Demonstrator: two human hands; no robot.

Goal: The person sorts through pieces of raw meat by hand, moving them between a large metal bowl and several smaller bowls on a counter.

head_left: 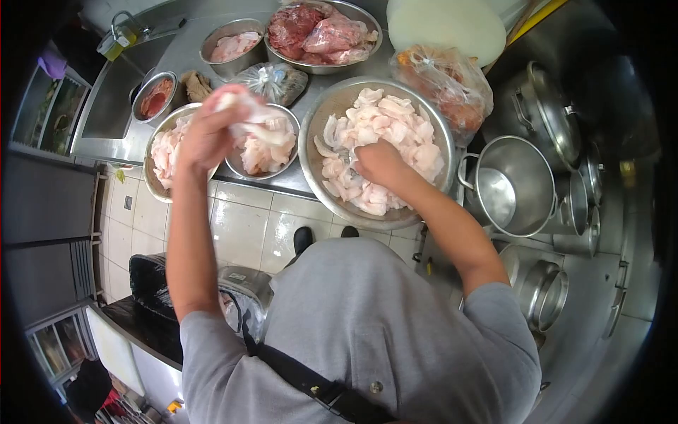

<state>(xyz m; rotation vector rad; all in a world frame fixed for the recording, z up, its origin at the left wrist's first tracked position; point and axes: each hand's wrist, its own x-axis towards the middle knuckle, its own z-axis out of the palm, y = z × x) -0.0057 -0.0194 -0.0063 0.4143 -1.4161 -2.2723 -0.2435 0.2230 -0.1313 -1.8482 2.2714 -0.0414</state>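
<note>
My left hand (210, 134) is raised over the smaller bowls, its fingers closed on a piece of pale pink raw meat (248, 116) that is blurred by motion. My right hand (378, 161) reaches into a large metal bowl (308, 152) heaped with pale raw meat pieces (388, 120). Its fingers are curled closed among the pieces, and what they hold is hidden. Below the left hand stands a metal bowl (291, 161) with more pale meat. Beside it, at the counter's edge, is another bowl (150, 172) of pale pieces.
Behind are a basin of bagged red meat (332, 39), a pot of pale meat (232, 46) and a small bowl (152, 99). A plastic bag (445, 81) and white cutting board (448, 25) lie right, near an open pot (512, 187). A sink (116, 99) is left.
</note>
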